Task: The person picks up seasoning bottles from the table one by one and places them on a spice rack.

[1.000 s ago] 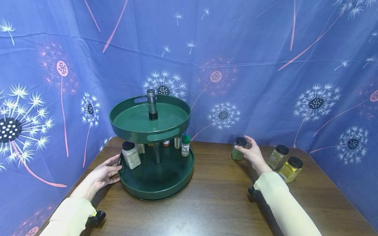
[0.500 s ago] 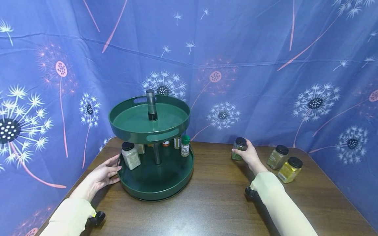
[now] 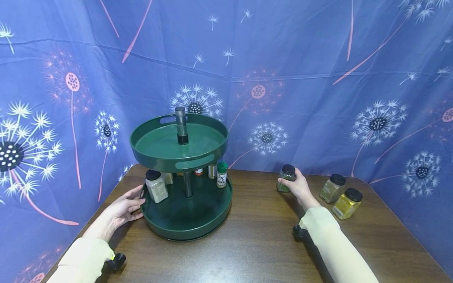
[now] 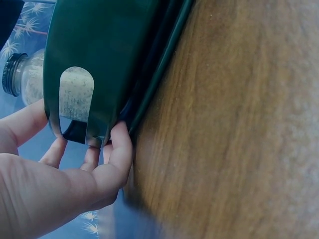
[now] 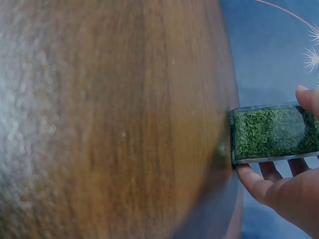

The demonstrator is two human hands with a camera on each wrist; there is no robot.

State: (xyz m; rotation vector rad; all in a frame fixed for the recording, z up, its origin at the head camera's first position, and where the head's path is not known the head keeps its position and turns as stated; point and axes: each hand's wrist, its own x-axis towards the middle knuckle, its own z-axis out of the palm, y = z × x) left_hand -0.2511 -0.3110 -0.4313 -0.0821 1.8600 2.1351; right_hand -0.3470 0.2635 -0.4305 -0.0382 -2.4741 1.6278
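Observation:
In the head view my left hand (image 3: 122, 210) is at the left side of a green two-tier turntable (image 3: 187, 228). The left wrist view shows its fingertips (image 4: 119, 134) touching the lower tray's wall around an oval handle slot, thumb at the rim. A jar of pale seasoning with a black lid (image 3: 157, 188) stands inside that tray close by. Over to the right, my right hand (image 3: 301, 188) holds a square jar of green dried herbs (image 5: 271, 132), black-lidded, between thumb and fingers. The jar's base is right at the tabletop.
Two black-lidded jars, one greenish (image 3: 332, 189) and one yellow (image 3: 347, 204), stand right of my right hand. A green-capped shaker (image 3: 222, 175) and several partly hidden bottles sit at the lower tray's back. The upper tray (image 3: 159, 143) overhangs them. Patterned cloth hangs behind the wooden table (image 3: 255, 236).
My right hand has moved slightly left and its fingers have closed around the herb jar, which stays in place. The left hand and turntable look unchanged.

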